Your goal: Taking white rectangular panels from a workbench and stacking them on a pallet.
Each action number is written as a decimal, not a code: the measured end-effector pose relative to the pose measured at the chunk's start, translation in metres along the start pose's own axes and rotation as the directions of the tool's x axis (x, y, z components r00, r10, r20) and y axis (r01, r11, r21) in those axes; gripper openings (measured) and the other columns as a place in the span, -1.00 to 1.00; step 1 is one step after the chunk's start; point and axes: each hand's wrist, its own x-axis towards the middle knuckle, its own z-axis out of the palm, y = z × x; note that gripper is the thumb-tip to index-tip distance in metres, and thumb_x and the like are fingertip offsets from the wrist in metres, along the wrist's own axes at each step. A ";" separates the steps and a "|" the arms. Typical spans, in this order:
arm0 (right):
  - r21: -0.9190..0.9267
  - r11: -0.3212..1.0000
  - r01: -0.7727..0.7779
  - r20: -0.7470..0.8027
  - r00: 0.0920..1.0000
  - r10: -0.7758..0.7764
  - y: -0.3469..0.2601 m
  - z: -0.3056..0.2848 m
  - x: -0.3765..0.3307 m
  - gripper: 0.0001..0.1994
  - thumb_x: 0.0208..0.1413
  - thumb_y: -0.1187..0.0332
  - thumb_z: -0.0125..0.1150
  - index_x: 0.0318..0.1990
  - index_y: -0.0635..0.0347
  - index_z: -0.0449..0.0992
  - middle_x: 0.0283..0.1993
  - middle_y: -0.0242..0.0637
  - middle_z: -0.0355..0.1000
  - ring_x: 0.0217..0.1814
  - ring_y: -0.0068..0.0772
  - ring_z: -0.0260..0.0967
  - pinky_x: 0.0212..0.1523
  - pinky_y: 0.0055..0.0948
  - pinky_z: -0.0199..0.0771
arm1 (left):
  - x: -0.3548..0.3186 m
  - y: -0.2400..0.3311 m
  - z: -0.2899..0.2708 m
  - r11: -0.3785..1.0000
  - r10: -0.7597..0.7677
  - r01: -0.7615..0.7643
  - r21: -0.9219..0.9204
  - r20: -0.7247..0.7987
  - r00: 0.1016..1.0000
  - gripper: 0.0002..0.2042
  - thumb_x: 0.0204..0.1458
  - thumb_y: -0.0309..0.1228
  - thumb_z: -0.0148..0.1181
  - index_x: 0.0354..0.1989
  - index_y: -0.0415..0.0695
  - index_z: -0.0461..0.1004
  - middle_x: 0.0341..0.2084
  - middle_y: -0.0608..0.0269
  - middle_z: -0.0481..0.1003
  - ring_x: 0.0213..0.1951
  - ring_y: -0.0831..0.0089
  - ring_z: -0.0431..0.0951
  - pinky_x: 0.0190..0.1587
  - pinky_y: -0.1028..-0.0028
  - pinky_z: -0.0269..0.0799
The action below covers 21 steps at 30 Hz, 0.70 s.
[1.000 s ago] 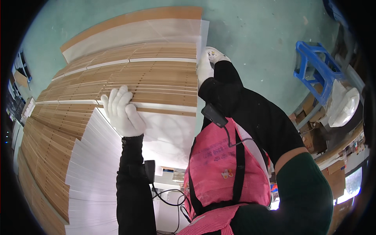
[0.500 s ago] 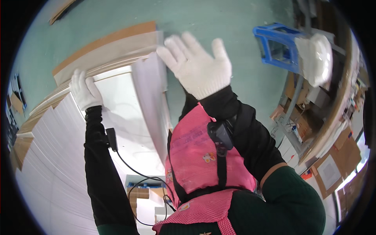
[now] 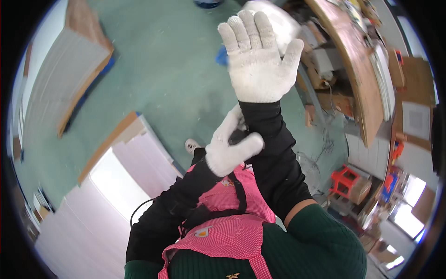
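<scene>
My right hand (image 3: 261, 69) is raised in a white knitted glove, fingers stretched out and thumb apart, holding nothing. In a matching glove, my left hand (image 3: 227, 144) reaches across to my right forearm. Its thumb and fingers close around a small black device (image 3: 238, 136) at the black sleeve (image 3: 274, 153); the fingertips are partly hidden there. A pink checked apron (image 3: 223, 232) covers my front.
A stack of white panels (image 3: 79, 223) with brown edges lies at lower left. Another panel stack (image 3: 65, 69) stands at upper left. On the right is a wooden workbench (image 3: 348, 60), with cardboard boxes below and a red stool (image 3: 344, 181) near it.
My left hand has left the white panels and crossed to my right forearm. My right hand has moved up and to the right, still spread. The view has turned toward the workbench.
</scene>
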 end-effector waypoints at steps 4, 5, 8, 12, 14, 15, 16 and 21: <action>-0.898 0.011 0.440 0.398 0.822 -0.408 -0.097 0.020 0.007 -0.53 0.25 0.09 -0.05 0.07 0.36 0.39 0.08 0.03 0.40 0.10 0.02 0.38 0.17 -0.06 0.34 | 0.028 -0.006 0.096 0.892 -0.204 0.201 -0.404 0.035 0.978 -0.63 0.14 -0.33 0.13 0.07 -0.26 0.39 -0.29 0.38 0.44 -0.24 0.64 0.44 -0.16 0.55 0.37; -0.822 -0.346 0.451 0.560 0.749 -0.354 -0.131 0.017 0.008 -0.61 0.20 0.18 0.03 0.02 0.31 0.42 0.02 0.00 0.43 0.04 -0.02 0.41 0.10 -0.13 0.38 | 0.037 -0.014 0.116 0.873 -0.258 0.283 -0.398 0.117 0.959 -0.69 0.15 -0.31 0.13 -0.02 -0.23 0.41 -0.34 0.38 0.43 -0.30 0.62 0.43 -0.23 0.53 0.38; -0.319 -0.842 0.434 0.746 0.664 0.060 -0.233 0.049 0.022 -0.75 0.03 0.34 0.17 -0.14 0.25 0.47 -0.20 0.00 0.44 -0.13 -0.02 0.43 -0.07 -0.22 0.45 | 0.069 -0.005 0.200 0.855 -0.355 0.425 -0.298 0.261 0.898 -0.79 0.15 -0.25 0.11 -0.20 -0.13 0.43 -0.45 0.39 0.39 -0.44 0.56 0.41 -0.39 0.45 0.38; -0.195 -0.754 0.628 0.601 0.684 0.414 -0.336 0.042 0.011 -0.81 -0.09 0.32 0.12 -0.35 0.24 0.44 -0.40 -0.11 0.35 -0.29 -0.08 0.38 -0.24 -0.21 0.41 | 0.116 -0.037 0.308 0.745 -0.507 0.588 -0.315 0.305 0.806 -0.84 0.16 -0.27 0.09 -0.18 -0.05 0.43 -0.41 0.38 0.42 -0.40 0.51 0.46 -0.31 0.32 0.50; 0.069 -0.670 0.739 0.455 0.575 0.680 -0.387 0.023 0.005 -0.80 -0.15 0.30 0.10 -0.38 0.23 0.46 -0.38 -0.17 0.37 -0.24 -0.13 0.37 -0.13 -0.22 0.39 | 0.144 -0.032 0.361 0.707 -0.538 0.641 -0.299 0.360 0.762 -0.85 0.16 -0.28 0.10 -0.18 -0.04 0.43 -0.39 0.39 0.43 -0.38 0.50 0.48 -0.23 0.25 0.55; 0.099 -0.611 0.785 0.363 0.543 0.757 -0.404 0.002 0.003 -0.81 -0.15 0.32 0.09 -0.40 0.22 0.46 -0.38 -0.19 0.37 -0.24 -0.16 0.35 -0.06 -0.19 0.35 | 0.158 -0.053 0.366 0.684 -0.529 0.667 -0.297 0.428 0.733 -0.86 0.17 -0.34 0.09 -0.14 -0.02 0.42 -0.26 0.39 0.52 -0.25 0.47 0.54 -0.12 0.20 0.55; 0.120 -0.555 0.823 0.255 0.515 0.819 -0.427 -0.012 0.002 -0.83 -0.16 0.33 0.08 -0.42 0.22 0.46 -0.38 -0.22 0.37 -0.24 -0.19 0.34 0.00 -0.17 0.31 | 0.166 -0.058 0.387 0.653 -0.581 0.703 -0.282 0.408 0.704 -0.84 0.18 -0.33 0.07 -0.11 -0.03 0.42 -0.23 0.35 0.53 -0.22 0.43 0.55 -0.10 0.20 0.55; -0.092 -0.888 0.450 0.196 0.883 0.427 -0.479 -0.002 0.040 -0.87 -0.11 0.33 0.08 -0.57 0.15 0.46 -0.42 -0.23 0.39 -0.25 -0.24 0.38 0.03 -0.05 0.24 | 0.217 -0.073 0.416 0.593 -0.715 0.781 -0.195 0.318 0.623 -0.74 0.22 -0.30 -0.01 0.04 -0.05 0.36 -0.08 0.23 0.48 -0.13 0.34 0.51 -0.11 0.23 0.50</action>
